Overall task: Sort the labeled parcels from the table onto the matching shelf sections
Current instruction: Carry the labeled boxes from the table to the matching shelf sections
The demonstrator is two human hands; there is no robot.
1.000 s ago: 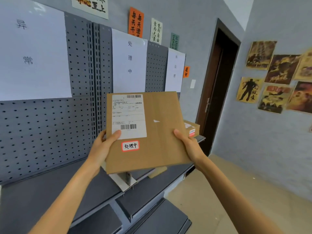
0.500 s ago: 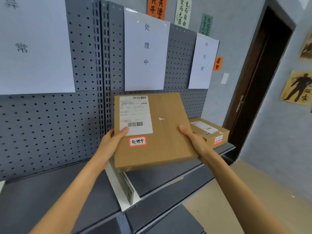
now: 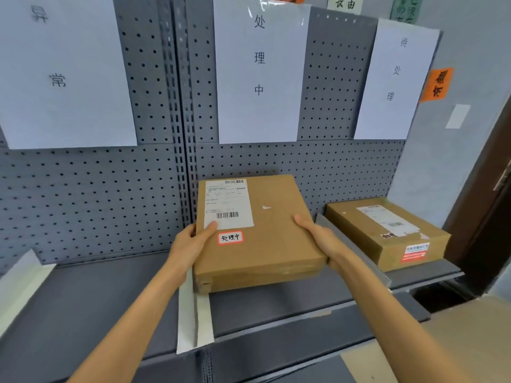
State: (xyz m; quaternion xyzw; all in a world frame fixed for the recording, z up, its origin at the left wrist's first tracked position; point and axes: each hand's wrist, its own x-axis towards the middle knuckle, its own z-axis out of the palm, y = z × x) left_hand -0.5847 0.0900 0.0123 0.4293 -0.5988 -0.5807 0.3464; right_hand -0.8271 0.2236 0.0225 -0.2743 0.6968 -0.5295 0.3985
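A flat brown cardboard parcel [image 3: 271,233] with a white shipping label and a red-bordered sticker reading 处理中 is over the middle shelf section [image 3: 276,302], its near edge low against the shelf. My left hand [image 3: 190,244] grips its left edge, thumb on the label. My right hand [image 3: 318,239] grips its right edge. On the pegboard above hangs the white sign 处理中 [image 3: 260,70]. The left section carries a sign 异常 [image 3: 55,67], the right section a sign 待处理 [image 3: 395,78].
A second brown parcel [image 3: 387,233] lies on the right shelf section behind a grey divider [image 3: 354,252]. A white divider [image 3: 190,313] separates the left and middle sections. A dark door [image 3: 486,203] stands at the right. Beige floor shows at bottom right.
The parcel has come down and forward from chest height into the middle shelf section. The view has moved closer to the shelf. Both hands keep their hold on its edges.
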